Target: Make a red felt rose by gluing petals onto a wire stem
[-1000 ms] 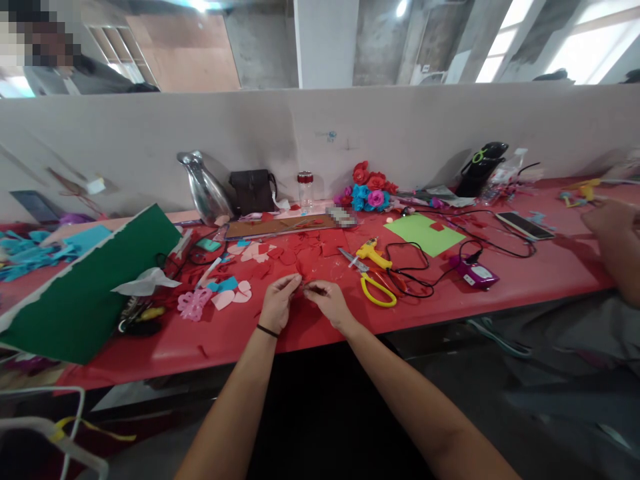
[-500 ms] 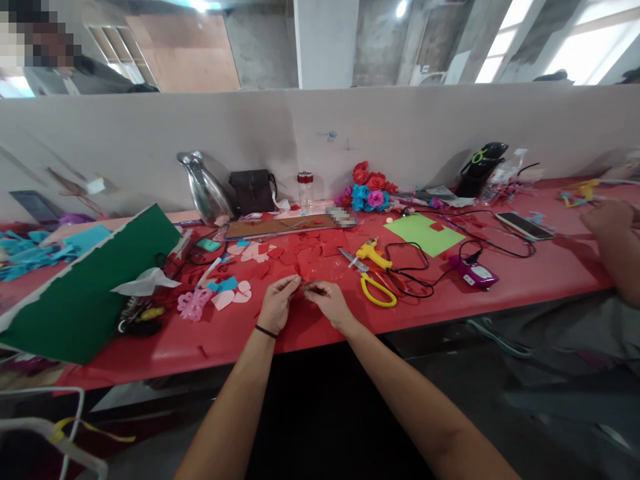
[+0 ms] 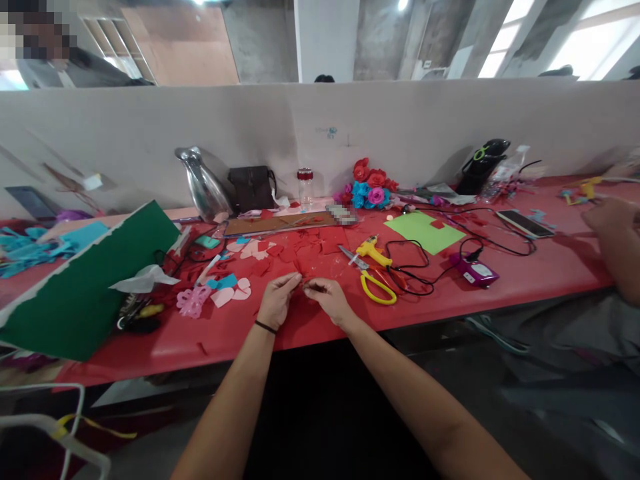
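– where is the small red piece (image 3: 298, 267) held?

– over the near part of the red surface (image 3: 210, 350), between both hands. it seems to be pinched by the closed fingers of the left hand (image 3: 277, 303). the fingers of the right hand (image 3: 330, 300) are curled beside it; whether anything is gripped there cannot be told.

– and its handling?

– probably light, soft and easily creased, so it is best held gently by its near end. scissors (image 3: 379, 289) are laid to the right.
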Motion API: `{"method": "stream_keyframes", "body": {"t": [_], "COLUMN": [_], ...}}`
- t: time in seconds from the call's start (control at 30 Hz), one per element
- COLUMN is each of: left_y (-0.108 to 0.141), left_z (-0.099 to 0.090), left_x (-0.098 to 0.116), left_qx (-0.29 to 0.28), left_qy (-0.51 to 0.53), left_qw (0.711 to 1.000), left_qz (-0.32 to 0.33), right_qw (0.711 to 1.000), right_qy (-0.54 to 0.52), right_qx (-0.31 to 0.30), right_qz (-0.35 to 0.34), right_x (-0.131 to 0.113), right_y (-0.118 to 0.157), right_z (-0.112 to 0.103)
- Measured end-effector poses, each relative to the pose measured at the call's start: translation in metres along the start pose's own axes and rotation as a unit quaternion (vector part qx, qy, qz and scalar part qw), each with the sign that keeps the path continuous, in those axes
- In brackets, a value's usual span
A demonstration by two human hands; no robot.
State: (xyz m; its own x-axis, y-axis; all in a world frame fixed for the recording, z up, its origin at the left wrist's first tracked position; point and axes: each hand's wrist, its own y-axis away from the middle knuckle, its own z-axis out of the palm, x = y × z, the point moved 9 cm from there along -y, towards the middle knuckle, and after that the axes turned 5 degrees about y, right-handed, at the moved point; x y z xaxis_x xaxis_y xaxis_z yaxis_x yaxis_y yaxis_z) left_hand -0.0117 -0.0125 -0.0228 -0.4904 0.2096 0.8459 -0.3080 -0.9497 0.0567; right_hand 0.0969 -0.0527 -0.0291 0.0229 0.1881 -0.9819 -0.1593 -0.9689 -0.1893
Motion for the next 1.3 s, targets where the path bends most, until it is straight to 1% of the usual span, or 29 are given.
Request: {"method": "stream_keyframes", "body": {"t": [0.23,0.53,0.73,0.9,1.17,1.3], "left_y": [-0.001,-0.0008,-0.001,-0.0018,-0.0003,-0.0003], "left_z": [-0.0014,-0.0018,-0.0019,-0.0045,-0.0004,-0.0005], "left_x": [-0.0023,-0.0026,-0.0036,-0.0062,-0.0082,-0.0083], "left_qx": [-0.003,-0.005,-0.01,-0.01,-0.034,-0.032], "left_qy": [0.012,0.002,-0.006,-0.008,0.013,0.019], "left_qw": [1.0,1.0,1.0,1.0,0.999,0.999], "left_qz": [-0.019,-0.02,-0.024,-0.029,-0.031,-0.035], "right_qw": [1.0,1.0,1.0,0.999,0.999,0.999], "right_qy": [-0.003,-0.005,-0.018,-0.026,-0.035,-0.035], "right_qx": [-0.003,0.003,-0.009,-0.009,-0.008,-0.011], "right_qz": [-0.003,0.012,0.019,0.025,0.03,0.031], "right_x": [0.0006,0.007,0.0083,0.0064,0.004,0.0037], "right_y": [0.0004,0.0002,0.0012,0.002,0.003,0.0031], "right_z": [0.0007,0.0001,0.0015,0.0021,0.002,0.0026]}}
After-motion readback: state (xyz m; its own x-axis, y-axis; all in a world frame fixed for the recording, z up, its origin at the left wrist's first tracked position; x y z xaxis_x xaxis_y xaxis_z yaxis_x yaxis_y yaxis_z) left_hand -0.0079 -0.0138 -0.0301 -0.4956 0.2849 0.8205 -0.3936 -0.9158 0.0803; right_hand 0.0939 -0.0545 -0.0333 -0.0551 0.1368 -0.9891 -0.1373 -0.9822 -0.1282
